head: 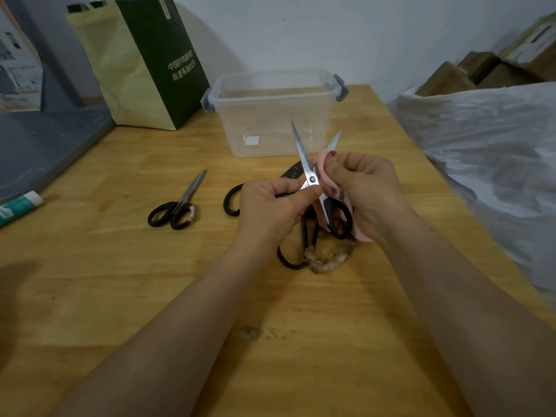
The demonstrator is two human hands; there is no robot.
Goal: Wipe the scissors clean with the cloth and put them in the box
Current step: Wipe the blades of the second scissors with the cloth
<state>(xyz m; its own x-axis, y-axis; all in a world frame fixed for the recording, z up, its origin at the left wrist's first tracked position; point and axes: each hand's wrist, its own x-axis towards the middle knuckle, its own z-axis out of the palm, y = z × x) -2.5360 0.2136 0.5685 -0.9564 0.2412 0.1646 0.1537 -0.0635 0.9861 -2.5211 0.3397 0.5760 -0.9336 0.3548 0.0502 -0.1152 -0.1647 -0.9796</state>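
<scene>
At 6 o'clock from the box (270,124), the left hand (267,209) pinches the stiff, sharp scissors (304,158) by the pivot, the right hand (367,191) holding cloth (323,158) round a blade; handles seem the safer hold.

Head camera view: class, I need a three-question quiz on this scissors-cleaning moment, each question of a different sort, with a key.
1. True or false: the blades of the held scissors are closed together.
2. What does the right hand pinch against one blade? A) pink cloth B) paper tissue C) sponge
3. Short answer: how many pairs of scissors lie inside the clear box?

Key: 1. False, the blades are spread apart. 2. A. 3. None.
</scene>
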